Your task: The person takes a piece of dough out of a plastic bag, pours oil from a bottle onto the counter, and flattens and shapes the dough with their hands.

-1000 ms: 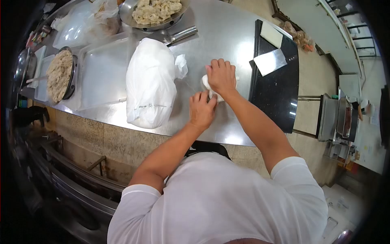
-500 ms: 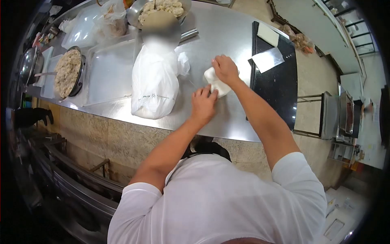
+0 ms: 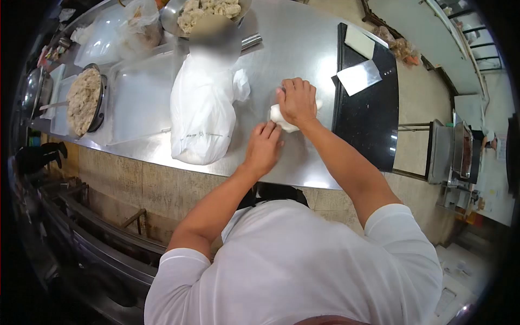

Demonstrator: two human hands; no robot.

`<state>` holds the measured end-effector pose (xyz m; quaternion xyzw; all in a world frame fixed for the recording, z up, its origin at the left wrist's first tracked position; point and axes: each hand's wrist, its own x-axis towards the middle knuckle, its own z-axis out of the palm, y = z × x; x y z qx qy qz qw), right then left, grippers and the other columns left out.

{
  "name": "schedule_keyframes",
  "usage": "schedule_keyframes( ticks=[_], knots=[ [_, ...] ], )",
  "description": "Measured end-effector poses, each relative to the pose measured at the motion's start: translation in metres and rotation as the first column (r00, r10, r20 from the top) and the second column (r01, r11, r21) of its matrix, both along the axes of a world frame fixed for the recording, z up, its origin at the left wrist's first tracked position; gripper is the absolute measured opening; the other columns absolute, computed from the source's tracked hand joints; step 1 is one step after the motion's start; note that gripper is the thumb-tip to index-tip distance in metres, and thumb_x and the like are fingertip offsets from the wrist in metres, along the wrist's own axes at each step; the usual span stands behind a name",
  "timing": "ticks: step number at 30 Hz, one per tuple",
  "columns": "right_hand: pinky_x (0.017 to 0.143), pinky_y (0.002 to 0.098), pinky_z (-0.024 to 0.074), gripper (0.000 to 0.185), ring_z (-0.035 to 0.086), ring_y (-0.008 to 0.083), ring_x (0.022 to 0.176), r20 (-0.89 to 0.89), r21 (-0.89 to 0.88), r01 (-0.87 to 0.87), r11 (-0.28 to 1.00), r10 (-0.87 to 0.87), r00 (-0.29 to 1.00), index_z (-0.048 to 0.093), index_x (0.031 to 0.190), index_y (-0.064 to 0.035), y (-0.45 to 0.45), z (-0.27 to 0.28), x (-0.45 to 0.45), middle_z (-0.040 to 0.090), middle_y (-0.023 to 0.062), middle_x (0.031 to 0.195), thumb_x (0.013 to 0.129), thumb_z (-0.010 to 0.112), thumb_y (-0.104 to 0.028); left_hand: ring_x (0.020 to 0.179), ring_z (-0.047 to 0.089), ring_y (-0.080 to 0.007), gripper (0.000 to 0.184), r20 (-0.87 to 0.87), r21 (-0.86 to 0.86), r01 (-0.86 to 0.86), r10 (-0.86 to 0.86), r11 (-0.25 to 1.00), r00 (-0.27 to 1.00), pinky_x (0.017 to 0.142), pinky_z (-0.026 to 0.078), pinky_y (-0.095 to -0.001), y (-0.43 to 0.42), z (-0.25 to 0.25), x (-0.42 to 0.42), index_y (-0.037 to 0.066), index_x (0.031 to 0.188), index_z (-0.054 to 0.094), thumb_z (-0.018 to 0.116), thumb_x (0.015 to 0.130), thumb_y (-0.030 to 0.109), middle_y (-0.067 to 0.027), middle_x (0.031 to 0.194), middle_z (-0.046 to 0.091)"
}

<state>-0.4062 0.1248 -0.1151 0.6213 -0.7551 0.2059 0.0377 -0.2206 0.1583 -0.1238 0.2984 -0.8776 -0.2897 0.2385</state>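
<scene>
A lump of white dough lies on the steel table, mostly covered by my right hand. That hand presses down on it, with its fingers bent over the far side. My left hand rests at the dough's near left edge, fingertips touching it and fingers fairly straight. Left of my hands stands a full white plastic bag, its top blurred. To the right, a dough scraper with a broad pale blade lies on a black board, near a white block.
A pan of pale chunky filling with a utensil in it stands at left, next to a clear plastic tray. A metal bowl of similar food sits at the back, near a metal cylinder. Metal rails run below left.
My right hand has shifted slightly left and up, turning over the dough and covering more of it. My left hand has drawn back a little toward the left. The view has tilted slightly.
</scene>
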Motion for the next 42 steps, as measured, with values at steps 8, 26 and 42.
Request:
schedule_keyframes(
  ticks=[8, 26, 42],
  knots=[
    [0.084, 0.0472, 0.0381, 0.02, 0.055, 0.0309, 0.093, -0.004, -0.087, 0.032, 0.996, -0.032, 0.999, 0.061, 0.096, -0.0103, -0.052, -0.005, -0.018, 0.061, 0.0096, 0.094, 0.092, 0.059, -0.03, 0.117, 0.052, -0.0426, 0.052, -0.03, -0.012, -0.029, 0.029, 0.999, 0.999, 0.102, 0.043, -0.0489, 0.001, 0.018, 0.001, -0.005, 0.127, 0.058, 0.074, 0.08, 0.011, -0.0249, 0.134, 0.056],
    [0.08, 0.0483, 0.0426, 0.02, 0.054, 0.0355, 0.096, 0.433, -0.016, 0.052, 0.998, -0.04, 0.901, 0.061, 0.095, -0.0086, 0.074, 0.052, -0.052, 0.058, 0.0155, 0.101, 0.089, 0.068, -0.026, 0.094, 0.056, -0.0375, 0.034, -0.106, 0.053, -0.038, 0.044, 0.998, 0.993, 0.086, 0.047, -0.0454, 0.005, 0.044, -0.03, 0.006, 0.102, 0.059, 0.081, 0.078, 0.016, -0.0164, 0.101, 0.055],
    [0.074, 0.0374, 0.0528, 0.048, 0.066, 0.0289, 0.075, 0.569, 0.318, 0.257, 0.913, -0.401, 0.718, 0.069, 0.099, 0.0043, 0.062, 0.021, -0.046, 0.069, 0.0156, 0.084, 0.088, 0.075, -0.043, 0.079, 0.06, -0.0146, 0.035, -0.02, 0.663, -0.054, 0.09, 0.747, 0.996, 0.075, 0.049, -0.0294, -0.002, 0.021, -0.039, 0.0, 0.109, 0.061, 0.079, 0.082, 0.013, -0.0072, 0.092, 0.067]
  ],
)
